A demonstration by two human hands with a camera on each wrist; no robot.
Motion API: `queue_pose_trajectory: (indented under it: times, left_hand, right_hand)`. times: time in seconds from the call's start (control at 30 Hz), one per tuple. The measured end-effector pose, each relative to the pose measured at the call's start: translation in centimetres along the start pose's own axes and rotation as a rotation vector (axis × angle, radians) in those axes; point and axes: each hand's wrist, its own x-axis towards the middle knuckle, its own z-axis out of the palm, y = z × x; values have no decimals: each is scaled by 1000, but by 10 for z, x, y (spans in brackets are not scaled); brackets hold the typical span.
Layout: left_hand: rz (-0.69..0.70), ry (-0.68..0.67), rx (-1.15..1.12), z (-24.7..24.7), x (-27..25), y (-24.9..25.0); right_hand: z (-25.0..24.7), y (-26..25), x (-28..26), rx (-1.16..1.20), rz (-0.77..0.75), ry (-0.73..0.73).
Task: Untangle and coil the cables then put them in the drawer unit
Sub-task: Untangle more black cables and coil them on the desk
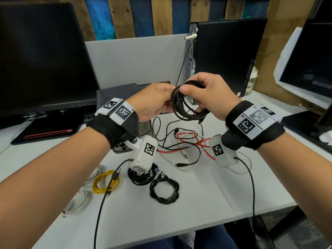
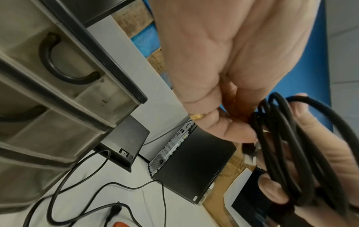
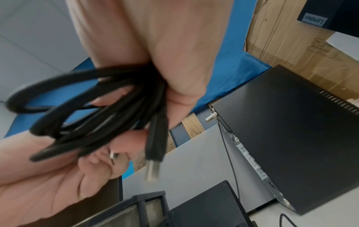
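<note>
Above the desk both hands hold a coiled black cable (image 1: 185, 105). My right hand (image 1: 203, 94) grips the coil's right side, thumb over its top, and a USB plug (image 3: 153, 165) hangs from the loops (image 3: 93, 121). My left hand (image 1: 156, 101) pinches the coil's left edge (image 2: 276, 147) between thumb and fingers. Below them a tangle of black, red (image 1: 194, 141) and white cables lies on the white desk (image 1: 206, 198). Two black coils (image 1: 164, 193), a yellow coil (image 1: 105, 182) and white coils (image 1: 79, 202) lie nearer me. The grey drawer unit (image 2: 58, 86) with curved handles stands behind my left wrist.
A large monitor (image 1: 41, 56) stands at the back left, with a laptop (image 1: 48, 130) under it. A black desktop tower (image 1: 228, 56) is at the back right and another screen (image 1: 309, 62) at the far right. Wrist camera leads (image 1: 102, 200) trail over the desk's front edge.
</note>
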Motion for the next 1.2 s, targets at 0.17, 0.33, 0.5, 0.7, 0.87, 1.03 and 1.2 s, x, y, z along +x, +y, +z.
queue_pose_trajectory:
  times: [0.17, 0.33, 0.5, 0.7, 0.87, 1.03, 1.2]
  left_hand:
    - [-79, -25, -15, -5, -5, -1]
    - [-65, -113, 31, -3, -6, -7]
    - [-70, -144, -114, 4, -5, -5]
    - [-67, -156, 89, 4, -10, -6]
    - [-48, -76, 233, 10, -10, -4]
    - [-38, -63, -32, 14, -8, -4]
    - [-40, -69, -37, 17, -6, -4]
  right_hand:
    - [0, 4, 2, -82, -1, 18]
    - [0, 8, 1, -171, -43, 13]
    - [0, 9, 2, -189, -103, -4]
    - [0, 10, 3, -189, -75, -20]
    - [1, 11, 0, -82, -2, 1]
    - [-1, 13, 0, -19, 0, 42]
    - [0, 15, 0, 1, 14, -14]
